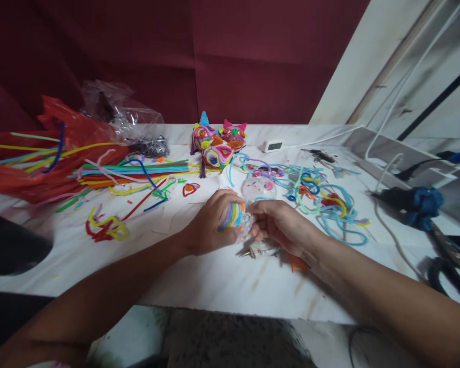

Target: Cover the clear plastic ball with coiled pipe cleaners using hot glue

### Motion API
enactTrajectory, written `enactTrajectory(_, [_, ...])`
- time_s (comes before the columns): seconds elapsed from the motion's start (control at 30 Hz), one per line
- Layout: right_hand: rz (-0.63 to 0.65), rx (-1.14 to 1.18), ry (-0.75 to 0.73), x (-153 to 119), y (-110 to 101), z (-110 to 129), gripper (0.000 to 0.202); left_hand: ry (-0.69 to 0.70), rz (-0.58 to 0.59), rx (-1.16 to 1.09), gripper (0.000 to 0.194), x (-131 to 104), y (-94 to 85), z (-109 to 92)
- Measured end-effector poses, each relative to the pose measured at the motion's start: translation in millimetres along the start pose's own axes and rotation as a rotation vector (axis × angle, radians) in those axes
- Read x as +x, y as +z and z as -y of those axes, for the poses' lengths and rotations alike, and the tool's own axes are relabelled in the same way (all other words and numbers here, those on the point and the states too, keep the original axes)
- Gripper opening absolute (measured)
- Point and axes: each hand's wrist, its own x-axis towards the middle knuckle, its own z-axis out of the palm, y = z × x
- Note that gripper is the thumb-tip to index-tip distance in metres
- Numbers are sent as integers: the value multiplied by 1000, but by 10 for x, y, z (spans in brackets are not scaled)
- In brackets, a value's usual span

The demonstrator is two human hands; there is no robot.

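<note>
The left hand [214, 223] is gripping a small rounded piece [231, 216] with stripes of purple, yellow, blue and orange. Its fingers are bent over the top of the piece, and the thumb is below. The right hand [278, 221] is at the other side of this piece, with its fingers curled inward close to the clear, spotted part. I cannot tell if these fingers pinch something small or only touch the surface.

Just beyond the right fingers there is a translucent dome [259, 188] with pink and other coloured spots. Below the same fingers, nearer to the person, a white tool [261, 249] with a pointed metal tip lies on the table [207, 283]; the tip points to the left. An orange part [299, 263] shows beside the right wrist.

Farther beyond the fingers, three colourful decorated figures [216, 144] are grouped together, and a small white display [273, 146] is to the right of them. To the left of the left fingers lie an eye-shaped piece [190, 189], a red and yellow twisted strip [107, 227] and, farther away, a bundle of fuzzy sticks [138, 171] near a red bag [74, 128]. To the right of the right fingers, light blue strips [343, 232] lie in loose loops.
</note>
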Motion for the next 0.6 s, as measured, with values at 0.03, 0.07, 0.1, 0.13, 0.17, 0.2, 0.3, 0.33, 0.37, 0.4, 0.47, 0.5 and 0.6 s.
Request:
enactTrajectory(0.03, [6, 1, -3, 2, -7, -4, 16, 7, 11, -2, 59, 4, -3, 9])
enactTrajectory(0.07, [13, 2, -10, 2, -15, -9, 17, 13, 20, -4, 62, 7, -3, 18])
enactTrajectory(0.1, [20, 5, -18, 1, -23, -15, 18, 14, 25, -8, 65, 9, -1, 25])
enactTrajectory(0.13, [25, 7, -25, -1, -32, -19, 19, 17, 27, -13, 66, 11, 3, 31])
enactTrajectory(0.17, [29, 9, -29, -4, -38, -22, 20, 17, 28, -19, 65, 12, 6, 35])
enactTrajectory(0.2, [33, 11, -31, -6, -43, -23, 21, 19, 28, -25, 63, 13, 10, 36])
enactTrajectory(0.3, [41, 12, -27, -11, -43, -19, 22, 22, 15, -40, 56, 15, 12, 29])
enactTrajectory(0.33, [42, 11, -26, -13, -38, -17, 20, 17, 11, -40, 55, 17, 10, 25])
enactTrajectory(0.37, [42, 9, -23, -17, -34, -15, 19, 7, 9, -39, 55, 18, 6, 20])
enactTrajectory(0.4, [42, 1, -24, -24, -30, -14, 17, -5, 7, -39, 55, 20, 3, 15])
enactTrajectory(0.47, [44, -25, -44, -48, -35, -13, 15, -28, 4, -41, 56, 23, -3, 7])
enactTrajectory(0.5, [45, -35, -59, -66, -50, -14, 15, -35, 1, -45, 56, 24, -5, 4])
enactTrajectory(0.6, [0, -89, -132, -152, -179, -30, 9, -36, -21, -64, 53, 27, -10, -7])
